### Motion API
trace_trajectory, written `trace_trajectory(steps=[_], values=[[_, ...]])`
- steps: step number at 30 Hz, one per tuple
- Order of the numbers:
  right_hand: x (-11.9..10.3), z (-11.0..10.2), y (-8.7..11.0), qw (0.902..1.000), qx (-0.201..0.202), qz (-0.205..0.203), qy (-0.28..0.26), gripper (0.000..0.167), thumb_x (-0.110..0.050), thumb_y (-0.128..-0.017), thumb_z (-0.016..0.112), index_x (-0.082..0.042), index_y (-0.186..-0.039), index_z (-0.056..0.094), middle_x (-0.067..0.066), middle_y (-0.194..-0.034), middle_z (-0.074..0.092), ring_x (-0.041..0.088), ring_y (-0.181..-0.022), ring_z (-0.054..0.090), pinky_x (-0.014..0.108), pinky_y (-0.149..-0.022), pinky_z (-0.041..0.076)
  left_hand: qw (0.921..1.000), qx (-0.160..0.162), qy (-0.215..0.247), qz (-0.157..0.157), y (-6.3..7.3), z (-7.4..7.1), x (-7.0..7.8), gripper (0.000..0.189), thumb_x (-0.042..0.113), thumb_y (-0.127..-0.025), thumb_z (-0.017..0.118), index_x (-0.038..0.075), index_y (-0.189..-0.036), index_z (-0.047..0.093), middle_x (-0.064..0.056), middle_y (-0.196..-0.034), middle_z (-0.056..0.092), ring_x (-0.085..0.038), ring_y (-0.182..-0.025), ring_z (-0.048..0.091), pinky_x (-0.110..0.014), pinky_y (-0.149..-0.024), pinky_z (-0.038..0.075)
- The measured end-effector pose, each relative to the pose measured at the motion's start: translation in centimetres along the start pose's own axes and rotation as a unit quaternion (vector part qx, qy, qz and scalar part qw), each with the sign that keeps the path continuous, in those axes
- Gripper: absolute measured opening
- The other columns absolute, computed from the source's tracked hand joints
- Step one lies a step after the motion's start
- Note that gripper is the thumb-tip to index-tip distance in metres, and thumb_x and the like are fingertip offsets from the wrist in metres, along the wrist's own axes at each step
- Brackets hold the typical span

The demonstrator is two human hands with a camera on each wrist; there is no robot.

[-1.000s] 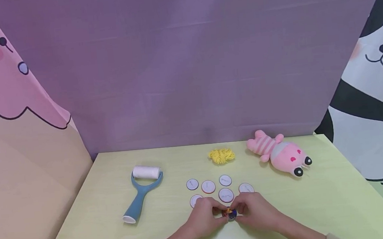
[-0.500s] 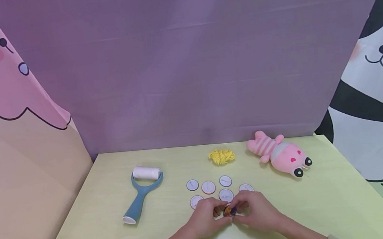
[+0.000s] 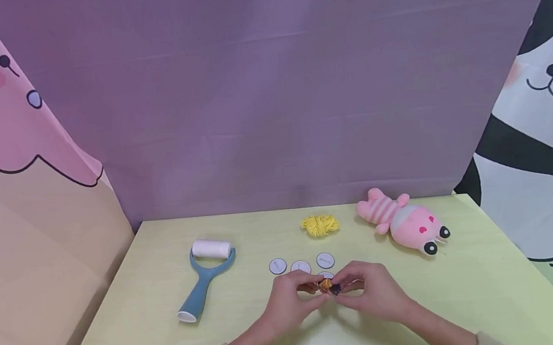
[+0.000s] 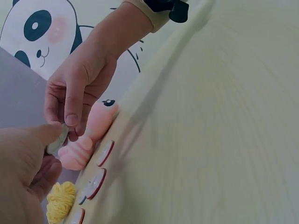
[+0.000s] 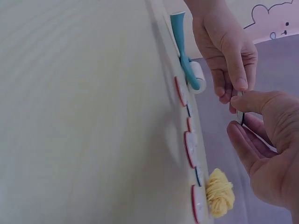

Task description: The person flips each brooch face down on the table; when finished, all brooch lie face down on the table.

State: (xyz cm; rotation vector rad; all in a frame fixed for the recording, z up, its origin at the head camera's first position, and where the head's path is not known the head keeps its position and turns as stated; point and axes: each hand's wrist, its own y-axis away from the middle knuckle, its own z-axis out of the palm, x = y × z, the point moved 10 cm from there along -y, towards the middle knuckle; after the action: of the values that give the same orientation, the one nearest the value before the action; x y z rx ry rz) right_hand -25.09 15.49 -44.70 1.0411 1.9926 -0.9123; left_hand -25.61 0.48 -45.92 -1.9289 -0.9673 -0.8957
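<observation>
Both hands pinch one small round disc [image 3: 328,286] between thumbs and fingertips. Its side facing the head camera carries an orange and dark blue picture. In the left wrist view the pale back of the disc [image 4: 57,141] shows, and the right wrist view has it nearly edge-on. My left hand [image 3: 289,302] grips its left edge, my right hand [image 3: 379,291] its right edge. Past the hands lie several similar discs, white side up, such as a round disc [image 3: 278,266] and another white disc [image 3: 325,260]. Some of them are partly or wholly hidden behind the hands.
A blue-handled lint roller [image 3: 202,285] with a white roll lies at the left of the pale table [image 3: 137,330]. Farther back are a yellow yarn bundle [image 3: 320,225] and, to its right, a pink plush toy [image 3: 406,223]. A purple cloth [image 3: 289,93] hangs behind the table.
Both hands have lifted the pinched disc up and slightly away from the body, after turning it a little between the fingers. They now cover more of the discs on the table.
</observation>
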Motion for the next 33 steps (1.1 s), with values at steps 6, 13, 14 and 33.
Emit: trace_trajectory(steps=[6,13,14,33], values=[[-1.3,-0.8,-1.1,0.9997,0.021,-0.007,0.005,0.024,-0.007,-0.083,0.09,-0.011,-0.104,0.08,0.004,-0.102,0.078,0.01,-0.091,0.078,0.04,-0.085,0.066,0.9976,0.046,0.04,0.032,-0.3,-1.9,1.5,0.031,0.011,-0.087,0.088,0.004,-0.116,0.081,-0.007,-0.106,0.081,-0.014,-0.096,0.078,-0.023,-0.089,0.063],[-4.0,-1.8,-1.7,0.9962,0.055,-0.067,-0.006,0.024,0.0,-0.082,0.089,-0.01,-0.103,0.082,0.006,-0.102,0.078,0.007,-0.097,0.075,0.041,-0.083,0.067,0.9915,0.091,0.082,0.043,-0.1,-3.6,2.1,0.025,0.01,-0.09,0.085,0.003,-0.114,0.081,-0.013,-0.11,0.081,-0.023,-0.097,0.08,-0.031,-0.089,0.065],[-4.4,-2.0,-1.7,0.9954,0.06,-0.074,-0.007,0.024,0.002,-0.082,0.088,-0.009,-0.103,0.082,0.006,-0.102,0.078,0.006,-0.098,0.075,0.041,-0.082,0.067,0.9911,0.095,0.084,0.041,-0.1,-3.7,2.1,0.023,0.01,-0.091,0.084,0.004,-0.113,0.082,-0.012,-0.109,0.082,-0.022,-0.097,0.08,-0.031,-0.088,0.065],[-5.5,-2.5,-2.5,0.9927,0.089,-0.081,-0.003,0.018,0.0,-0.089,0.083,-0.009,-0.105,0.083,0.004,-0.096,0.08,0.005,-0.086,0.076,0.031,-0.077,0.067,0.9836,0.128,0.098,0.08,-0.6,-5.3,3.5,0.017,0.006,-0.096,0.078,-0.001,-0.111,0.082,-0.016,-0.098,0.081,-0.031,-0.081,0.08,-0.029,-0.075,0.067]])
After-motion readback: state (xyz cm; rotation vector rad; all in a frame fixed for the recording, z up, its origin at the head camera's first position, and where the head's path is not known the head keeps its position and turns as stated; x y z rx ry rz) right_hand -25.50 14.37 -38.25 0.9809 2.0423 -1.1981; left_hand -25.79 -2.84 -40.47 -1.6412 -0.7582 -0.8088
